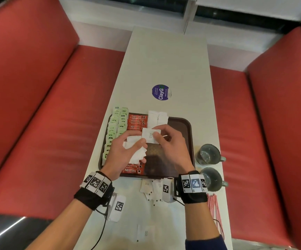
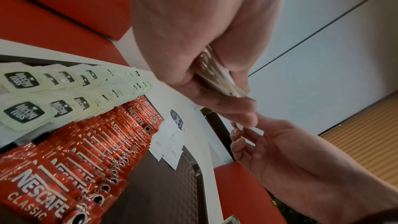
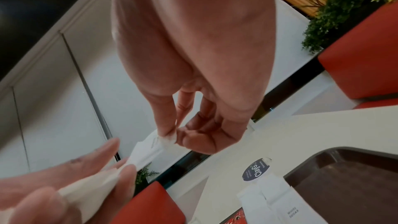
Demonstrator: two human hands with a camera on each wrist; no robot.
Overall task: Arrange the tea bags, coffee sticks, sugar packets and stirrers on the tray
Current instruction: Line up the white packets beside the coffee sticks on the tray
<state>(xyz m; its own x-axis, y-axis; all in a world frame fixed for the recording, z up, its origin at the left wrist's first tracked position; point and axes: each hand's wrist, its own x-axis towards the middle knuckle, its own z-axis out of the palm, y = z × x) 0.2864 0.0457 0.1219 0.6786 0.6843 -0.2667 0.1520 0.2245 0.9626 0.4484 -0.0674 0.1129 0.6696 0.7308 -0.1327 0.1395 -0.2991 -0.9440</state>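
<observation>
I see my left hand [image 1: 126, 152] curled around a fanned stack of flat white paper sugar packets [image 1: 137, 152], their crimped, serrated edges poking out past my thumb. My right hand [image 1: 171, 147] pinches one packet [image 1: 150, 135] at the top of that stack between thumb and fingertips; it is a thin rectangle with small dark lettering. Both hands hover over the tray [image 1: 187, 134], a dark brown rectangle with rounded corners, a raised rim and a finely textured floor. On its left side lie two overlapping rows of pale green tea bags [image 1: 116, 127], soft square sachets with a dark logo, some jutting past the far rim. Just beside them runs a column of glossy red foil coffee sticks [image 1: 137, 121], crinkled and shingled one over another. At the far edge, next to the red column, a few more white packets [image 1: 157, 118] lie flat, partly over the rim. On the smooth pale table [image 1: 167, 60] near my wrists are scattered loose sugar packets [image 1: 150, 191], and to the right a bundle of thin red-and-white striped stirrers [image 1: 215, 212]. Two glazed grey-green mugs [image 1: 209, 154] stand just beside the tray's right edge. A round blue sticker [image 1: 160, 92] sits further up the table, with red padded benches [image 1: 43, 109] on both sides.
</observation>
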